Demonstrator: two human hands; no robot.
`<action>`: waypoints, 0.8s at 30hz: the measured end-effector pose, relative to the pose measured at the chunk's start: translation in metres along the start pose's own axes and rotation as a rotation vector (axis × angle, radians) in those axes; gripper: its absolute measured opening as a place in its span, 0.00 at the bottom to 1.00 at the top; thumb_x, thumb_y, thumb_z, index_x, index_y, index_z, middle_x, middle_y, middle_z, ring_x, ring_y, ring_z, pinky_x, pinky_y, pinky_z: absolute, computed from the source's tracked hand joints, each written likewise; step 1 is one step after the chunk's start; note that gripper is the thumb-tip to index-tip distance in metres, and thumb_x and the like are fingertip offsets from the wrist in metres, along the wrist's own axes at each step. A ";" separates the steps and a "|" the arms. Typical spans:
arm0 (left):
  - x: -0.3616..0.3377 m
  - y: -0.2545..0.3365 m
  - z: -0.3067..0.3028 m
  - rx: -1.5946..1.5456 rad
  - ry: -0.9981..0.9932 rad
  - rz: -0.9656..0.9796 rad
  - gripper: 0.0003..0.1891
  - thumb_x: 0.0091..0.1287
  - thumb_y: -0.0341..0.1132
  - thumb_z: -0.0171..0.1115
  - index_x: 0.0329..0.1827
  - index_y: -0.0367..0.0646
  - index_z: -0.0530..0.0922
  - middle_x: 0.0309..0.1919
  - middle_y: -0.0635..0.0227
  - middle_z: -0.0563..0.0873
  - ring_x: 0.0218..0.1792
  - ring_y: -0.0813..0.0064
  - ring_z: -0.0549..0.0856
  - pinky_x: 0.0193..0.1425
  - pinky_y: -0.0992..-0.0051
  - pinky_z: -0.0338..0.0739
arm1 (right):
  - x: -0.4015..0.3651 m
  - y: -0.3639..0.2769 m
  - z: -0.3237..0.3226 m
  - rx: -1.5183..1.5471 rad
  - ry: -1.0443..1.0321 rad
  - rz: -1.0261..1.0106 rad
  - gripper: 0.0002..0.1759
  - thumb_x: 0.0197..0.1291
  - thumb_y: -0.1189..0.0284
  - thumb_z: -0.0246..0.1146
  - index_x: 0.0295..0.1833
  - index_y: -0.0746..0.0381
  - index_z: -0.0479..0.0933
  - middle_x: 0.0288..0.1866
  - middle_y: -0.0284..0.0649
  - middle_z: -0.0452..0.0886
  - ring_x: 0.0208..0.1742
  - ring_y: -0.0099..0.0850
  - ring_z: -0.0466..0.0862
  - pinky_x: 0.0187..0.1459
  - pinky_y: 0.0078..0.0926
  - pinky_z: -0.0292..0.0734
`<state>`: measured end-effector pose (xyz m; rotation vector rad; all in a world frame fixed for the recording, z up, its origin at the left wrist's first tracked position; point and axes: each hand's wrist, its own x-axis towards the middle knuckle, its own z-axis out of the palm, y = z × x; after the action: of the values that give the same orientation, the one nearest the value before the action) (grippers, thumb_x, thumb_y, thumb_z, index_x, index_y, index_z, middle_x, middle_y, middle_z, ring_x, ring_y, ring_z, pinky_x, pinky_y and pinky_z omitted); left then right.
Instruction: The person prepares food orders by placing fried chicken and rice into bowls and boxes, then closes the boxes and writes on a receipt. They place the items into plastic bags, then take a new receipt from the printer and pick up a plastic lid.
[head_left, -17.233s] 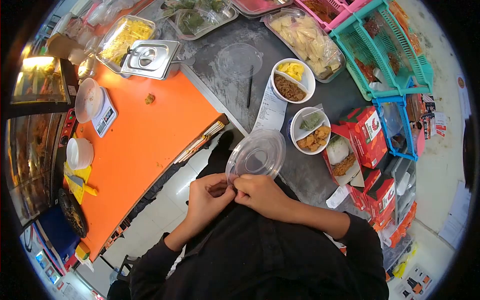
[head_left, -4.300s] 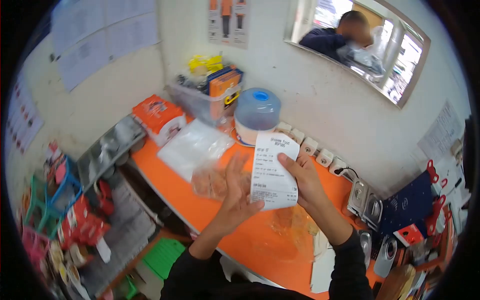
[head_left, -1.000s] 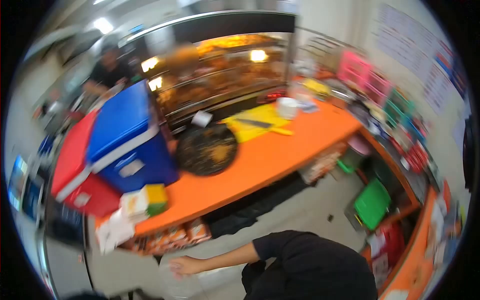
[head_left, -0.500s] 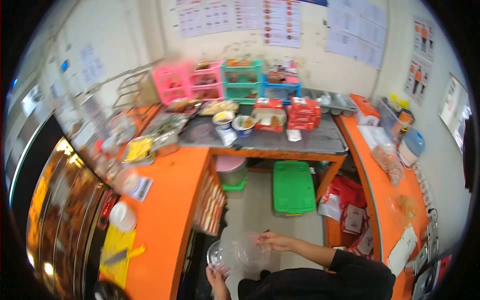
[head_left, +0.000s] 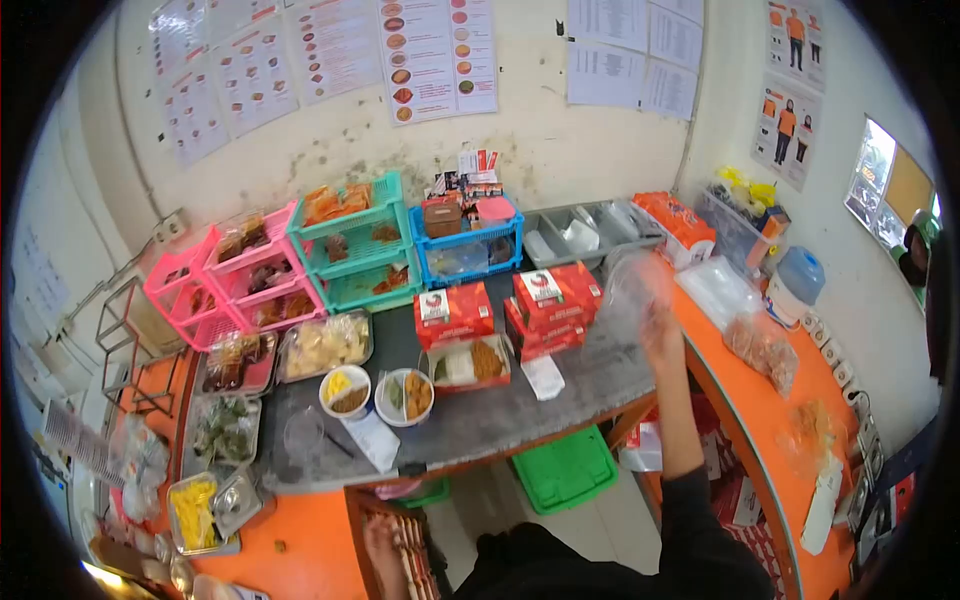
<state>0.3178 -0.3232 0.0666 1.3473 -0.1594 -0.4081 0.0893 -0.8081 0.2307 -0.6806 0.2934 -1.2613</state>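
My right hand (head_left: 662,335) is closed on a clear plastic lid or container (head_left: 635,290), blurred by motion, above the right end of the dark table. Low in the view, my left hand (head_left: 380,540) is near the orange counter's edge, its fingers smeared. To the left of my right hand are stacked red boxes (head_left: 550,305) and an open box with food (head_left: 468,363). Two round bowls of food, one at left (head_left: 345,391) and one beside it (head_left: 405,397), sit near the table's front with paper slips by them.
Pink baskets (head_left: 250,265), a green rack (head_left: 355,245) and a blue rack (head_left: 467,245) line the wall. Food trays stand at left. A metal tray (head_left: 590,235) is behind my right hand. A green-lidded bin (head_left: 566,470) is under the table. Bags lie on the right counter (head_left: 775,440).
The view has moved closer to the dark table. My right hand has risen with the clear plastic to the table's right end. My left hand is now apart from the plastic.
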 end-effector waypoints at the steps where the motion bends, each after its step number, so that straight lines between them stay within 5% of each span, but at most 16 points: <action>1: 0.027 0.022 0.012 -0.016 0.042 -0.003 0.17 0.65 0.42 0.54 0.52 0.43 0.68 0.38 0.68 0.80 0.32 0.81 0.78 0.30 0.85 0.70 | 0.050 0.000 -0.015 -0.010 0.043 -0.018 0.04 0.58 0.70 0.59 0.39 0.55 0.75 0.35 0.28 0.80 0.35 0.19 0.78 0.32 0.17 0.74; 4: 0.117 0.042 0.022 -0.057 0.078 -0.047 0.16 0.65 0.42 0.54 0.52 0.48 0.69 0.42 0.71 0.79 0.40 0.80 0.77 0.43 0.77 0.69 | 0.209 0.015 -0.083 0.036 0.123 0.051 0.08 0.55 0.71 0.62 0.42 0.56 0.76 0.35 0.28 0.79 0.36 0.20 0.78 0.31 0.20 0.75; 6: 0.146 0.070 0.046 0.009 0.141 -0.061 0.16 0.64 0.44 0.54 0.52 0.49 0.69 0.44 0.72 0.79 0.42 0.80 0.76 0.45 0.75 0.68 | 0.273 0.033 -0.101 -0.644 -0.046 -0.319 0.11 0.54 0.72 0.62 0.44 0.57 0.76 0.37 0.32 0.79 0.39 0.23 0.78 0.33 0.28 0.76; 8: 0.161 0.072 0.052 0.046 0.199 -0.066 0.16 0.64 0.44 0.54 0.52 0.49 0.69 0.44 0.72 0.79 0.42 0.80 0.77 0.44 0.75 0.68 | 0.306 0.036 -0.084 -1.270 -0.101 -0.483 0.14 0.53 0.72 0.62 0.47 0.59 0.75 0.45 0.37 0.77 0.43 0.28 0.78 0.41 0.36 0.75; 11: 0.190 0.053 0.047 0.084 0.251 -0.102 0.15 0.64 0.44 0.54 0.50 0.50 0.70 0.43 0.73 0.79 0.42 0.80 0.77 0.42 0.76 0.69 | 0.392 0.072 -0.080 -1.055 0.141 -0.381 0.15 0.58 0.68 0.59 0.50 0.60 0.70 0.56 0.40 0.70 0.51 0.33 0.76 0.53 0.38 0.71; 14: 0.205 0.027 0.043 0.112 0.347 -0.178 0.13 0.63 0.43 0.54 0.48 0.50 0.71 0.43 0.73 0.79 0.42 0.81 0.77 0.40 0.75 0.69 | 0.239 0.135 0.132 -0.661 -0.109 -0.514 0.12 0.61 0.66 0.56 0.45 0.62 0.70 0.52 0.41 0.73 0.50 0.32 0.76 0.52 0.33 0.73; 15: 0.206 0.020 0.044 0.133 0.383 -0.179 0.13 0.63 0.43 0.54 0.47 0.50 0.71 0.42 0.73 0.79 0.42 0.81 0.77 0.40 0.75 0.70 | 0.207 0.156 0.155 -0.743 -0.142 -0.345 0.10 0.64 0.66 0.53 0.38 0.62 0.71 0.49 0.42 0.75 0.52 0.32 0.75 0.49 0.29 0.74; 17: 0.207 0.017 0.056 0.124 0.395 -0.250 0.13 0.63 0.41 0.55 0.49 0.49 0.71 0.42 0.73 0.79 0.38 0.81 0.78 0.36 0.78 0.70 | 0.130 0.205 0.198 -0.787 -0.587 -0.112 0.07 0.63 0.69 0.52 0.38 0.61 0.71 0.52 0.44 0.74 0.60 0.37 0.71 0.54 0.31 0.70; 18: 0.204 0.022 0.067 0.261 0.244 -0.295 0.14 0.63 0.39 0.55 0.50 0.48 0.71 0.42 0.71 0.79 0.36 0.80 0.79 0.34 0.79 0.71 | 0.107 0.227 0.202 -0.927 -1.001 -0.297 0.09 0.63 0.71 0.52 0.45 0.63 0.73 0.56 0.45 0.73 0.60 0.36 0.72 0.57 0.30 0.67; 19: 0.203 0.027 0.079 0.391 0.085 -0.334 0.15 0.63 0.37 0.56 0.52 0.46 0.71 0.43 0.69 0.79 0.34 0.79 0.81 0.31 0.79 0.73 | 0.073 0.262 0.189 -0.756 -0.931 0.390 0.16 0.61 0.74 0.53 0.54 0.63 0.70 0.59 0.46 0.71 0.61 0.37 0.71 0.58 0.29 0.66; 20: 0.204 0.029 0.092 0.488 0.041 -0.266 0.18 0.61 0.34 0.57 0.54 0.44 0.71 0.44 0.65 0.79 0.32 0.77 0.81 0.30 0.78 0.74 | 0.045 0.265 0.217 -1.048 -1.116 0.279 0.19 0.61 0.76 0.49 0.59 0.61 0.69 0.58 0.47 0.72 0.57 0.39 0.73 0.54 0.31 0.69; 23: 0.211 0.029 0.107 0.592 -0.051 -0.119 0.22 0.58 0.29 0.58 0.57 0.41 0.70 0.45 0.60 0.78 0.31 0.73 0.83 0.31 0.77 0.78 | -0.003 0.323 0.210 -1.094 -1.247 0.261 0.22 0.58 0.77 0.51 0.60 0.62 0.67 0.59 0.47 0.70 0.60 0.40 0.71 0.57 0.35 0.67; 24: 0.213 0.030 0.107 0.589 -0.075 -0.033 0.24 0.56 0.26 0.58 0.58 0.40 0.69 0.45 0.57 0.78 0.31 0.71 0.83 0.33 0.76 0.79 | -0.016 0.337 0.207 -1.314 -1.298 0.049 0.24 0.56 0.78 0.52 0.61 0.62 0.66 0.60 0.48 0.69 0.60 0.41 0.70 0.57 0.36 0.66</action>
<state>0.4824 -0.4957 0.0934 1.9156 -0.3380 -0.4584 0.4603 -0.6807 0.1801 -2.3964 -0.0074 -0.2096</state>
